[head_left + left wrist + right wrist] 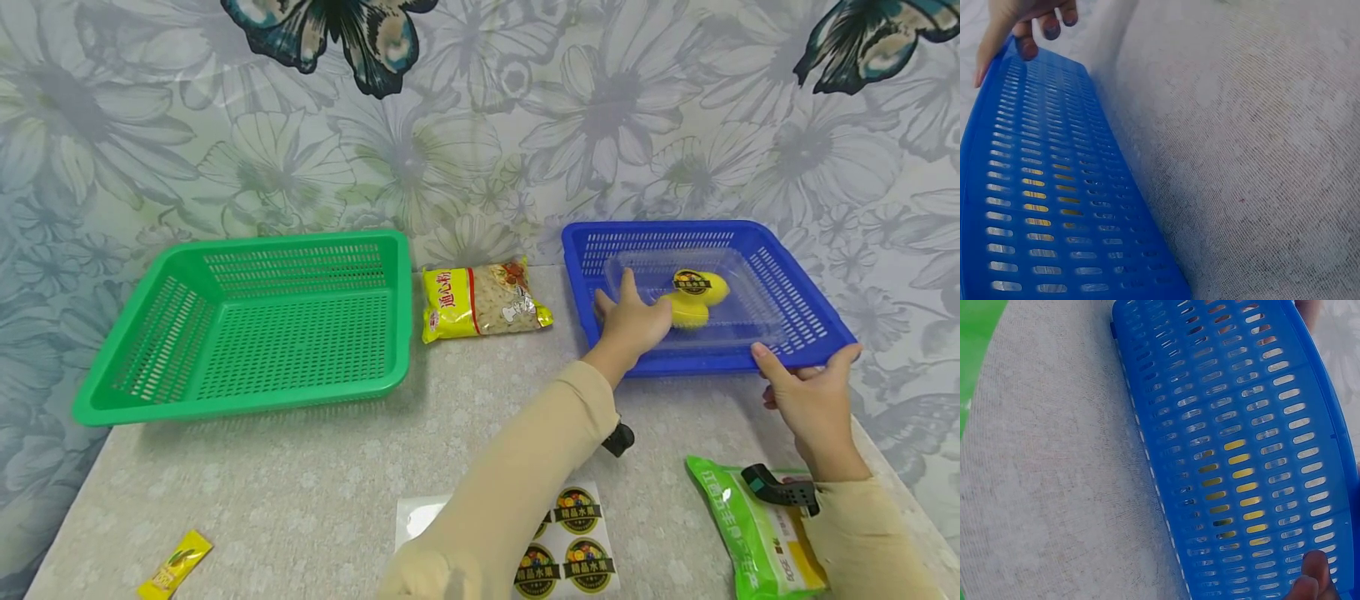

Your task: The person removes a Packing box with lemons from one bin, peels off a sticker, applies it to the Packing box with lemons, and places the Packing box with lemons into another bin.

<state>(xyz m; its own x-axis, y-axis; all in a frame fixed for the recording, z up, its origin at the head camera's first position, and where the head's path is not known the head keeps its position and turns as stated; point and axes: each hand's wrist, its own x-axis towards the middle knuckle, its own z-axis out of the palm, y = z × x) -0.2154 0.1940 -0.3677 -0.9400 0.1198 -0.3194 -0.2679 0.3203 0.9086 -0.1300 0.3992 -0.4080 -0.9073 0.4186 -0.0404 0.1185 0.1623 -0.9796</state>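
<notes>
A blue perforated basket (693, 365) stands at the back right. Inside it lies a clear plastic box (738, 325) with yellow fruit (688, 312) and a black-and-gold round sticker (692, 282) on top. My left hand (633, 325) reaches over the basket's front rim, its spread fingers over the box's front left part. My right hand (813, 400) grips the basket's front right corner, the thumb over the rim and the fingers outside below it. In the right wrist view, right-hand fingertips (1315, 572) show against the perforated wall, with yellow visible through the slots.
A green basket (247, 408) stands at the left. Between the baskets lies a macaroni bag (487, 300). Under the left sleeve is a sticker sheet (577, 550). A green-and-white packet (757, 525) lies by the right forearm, and a small yellow sachet (176, 567) at the front left.
</notes>
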